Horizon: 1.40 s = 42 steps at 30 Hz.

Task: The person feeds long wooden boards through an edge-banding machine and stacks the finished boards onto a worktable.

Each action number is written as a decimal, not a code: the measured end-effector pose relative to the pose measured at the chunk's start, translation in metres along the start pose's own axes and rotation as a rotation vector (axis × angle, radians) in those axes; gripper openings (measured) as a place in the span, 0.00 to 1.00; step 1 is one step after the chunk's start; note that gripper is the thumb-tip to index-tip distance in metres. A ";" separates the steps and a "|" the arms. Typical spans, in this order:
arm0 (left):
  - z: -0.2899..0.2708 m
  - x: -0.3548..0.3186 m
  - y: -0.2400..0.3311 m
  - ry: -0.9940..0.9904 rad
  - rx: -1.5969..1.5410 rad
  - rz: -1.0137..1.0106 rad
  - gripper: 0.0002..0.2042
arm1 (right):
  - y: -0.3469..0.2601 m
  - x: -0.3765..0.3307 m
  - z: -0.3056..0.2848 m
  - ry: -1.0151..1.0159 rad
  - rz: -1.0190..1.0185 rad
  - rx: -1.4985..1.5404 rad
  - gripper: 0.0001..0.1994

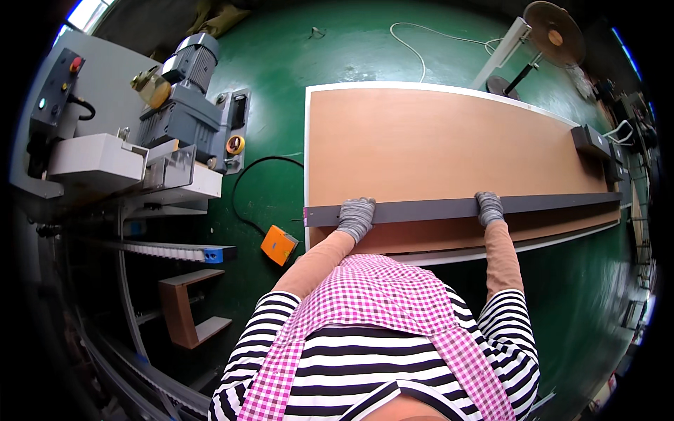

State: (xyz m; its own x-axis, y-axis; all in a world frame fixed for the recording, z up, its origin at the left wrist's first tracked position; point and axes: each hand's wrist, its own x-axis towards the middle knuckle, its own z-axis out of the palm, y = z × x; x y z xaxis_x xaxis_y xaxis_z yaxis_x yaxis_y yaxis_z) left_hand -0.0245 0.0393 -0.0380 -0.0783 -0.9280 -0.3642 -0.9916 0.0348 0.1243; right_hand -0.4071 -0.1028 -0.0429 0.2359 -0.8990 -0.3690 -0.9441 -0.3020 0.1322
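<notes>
A long dark grey strip (435, 208) lies lengthwise across a large brown board with white edges (421, 140). My left hand (356, 217), in a grey knit glove, grips the strip near its left end. My right hand (489, 208), also gloved, grips it further to the right. Both forearms reach out from my striped sleeves and checked pink apron. The strip's far right end runs up to a dark box (591, 142) on the board.
A grey machine with a motor (184, 105) and a control panel (60, 84) stands at the left. An orange foot pedal (279, 245) with a black cable lies on the green floor (351, 42). A fan on a stand (551, 35) is at the back right.
</notes>
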 end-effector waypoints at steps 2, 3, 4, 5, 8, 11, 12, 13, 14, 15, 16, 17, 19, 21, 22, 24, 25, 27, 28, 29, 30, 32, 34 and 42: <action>0.000 0.002 0.001 -0.001 -0.005 -0.005 0.27 | 0.001 0.003 0.000 -0.016 0.003 -0.023 0.27; -0.001 0.002 0.001 0.002 -0.006 0.004 0.27 | -0.001 0.002 -0.002 -0.029 0.020 -0.044 0.27; -0.005 0.000 0.002 0.002 -0.003 0.003 0.26 | -0.004 0.000 -0.006 -0.036 0.021 -0.036 0.28; -0.003 0.000 0.001 -0.002 -0.006 -0.009 0.26 | -0.006 -0.001 -0.005 -0.039 0.008 -0.038 0.28; -0.010 0.000 -0.002 -0.151 -0.058 -0.034 0.34 | -0.011 0.000 -0.011 -0.092 0.053 -0.020 0.28; 0.002 -0.019 -0.017 0.123 -0.085 0.075 0.43 | -0.001 0.003 0.003 -0.081 0.064 -0.038 0.29; 0.004 -0.027 -0.028 0.122 -0.090 0.055 0.43 | -0.008 0.001 -0.009 -0.156 0.055 -0.039 0.30; 0.003 -0.036 -0.040 0.158 -0.136 -0.031 0.47 | -0.008 0.000 -0.005 -0.156 0.048 -0.043 0.30; 0.003 -0.046 -0.055 0.194 -0.182 -0.116 0.51 | -0.005 0.000 0.002 -0.121 0.064 -0.034 0.31; 0.017 -0.057 -0.078 0.336 -0.163 -0.162 0.52 | -0.003 0.002 0.005 -0.083 0.075 -0.029 0.32; 0.024 -0.066 -0.099 0.334 -0.173 -0.231 0.53 | 0.003 0.004 0.013 -0.127 0.088 -0.090 0.37; 0.029 -0.080 -0.117 0.313 -0.165 -0.330 0.52 | -0.002 0.005 0.007 -0.129 0.075 -0.100 0.37; 0.024 -0.107 -0.140 0.238 -0.328 -0.407 0.44 | -0.032 -0.004 -0.030 -0.304 0.153 -0.135 0.46; 0.048 -0.120 -0.162 0.258 -0.454 -0.342 0.36 | -0.059 -0.001 -0.046 -0.313 0.024 -0.137 0.49; 0.053 -0.121 -0.164 0.260 -0.466 -0.351 0.36 | -0.073 -0.002 -0.052 -0.330 -0.081 -0.122 0.53; 0.060 -0.121 -0.167 0.355 -0.555 -0.219 0.29 | -0.109 -0.002 -0.049 -0.285 -0.252 0.059 0.52; 0.059 -0.120 -0.166 0.357 -0.569 -0.224 0.29 | -0.130 -0.005 -0.049 -0.270 -0.331 0.069 0.52; 0.052 -0.118 -0.161 0.303 -0.799 -0.201 0.23 | -0.178 -0.016 -0.049 -0.233 -0.419 0.052 0.50; 0.058 -0.116 -0.160 0.347 -0.798 -0.226 0.19 | -0.198 -0.022 -0.051 -0.208 -0.429 0.021 0.48; 0.064 -0.114 -0.160 0.351 -0.814 -0.235 0.19 | -0.209 -0.023 -0.051 -0.214 -0.435 0.003 0.48; 0.067 -0.114 -0.162 0.357 -0.823 -0.231 0.18 | -0.219 -0.024 -0.049 -0.170 -0.412 0.022 0.46; 0.074 -0.110 -0.165 0.386 -0.768 -0.201 0.15 | -0.231 -0.027 -0.052 -0.111 -0.367 0.030 0.41; 0.078 -0.107 -0.166 0.362 -0.740 -0.215 0.15 | -0.233 -0.027 -0.051 -0.110 -0.369 0.007 0.40; 0.053 -0.102 -0.182 0.174 -0.563 -0.068 0.15 | -0.253 -0.025 -0.065 -0.262 -0.274 -0.089 0.42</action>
State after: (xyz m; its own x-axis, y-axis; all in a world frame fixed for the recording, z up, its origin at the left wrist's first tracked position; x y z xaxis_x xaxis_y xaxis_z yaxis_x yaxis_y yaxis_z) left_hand 0.1586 0.1477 -0.0726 0.0488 -0.9701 -0.2377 -0.7830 -0.1849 0.5939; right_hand -0.1587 -0.0247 -0.0079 0.3990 -0.6729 -0.6229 -0.8276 -0.5567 0.0712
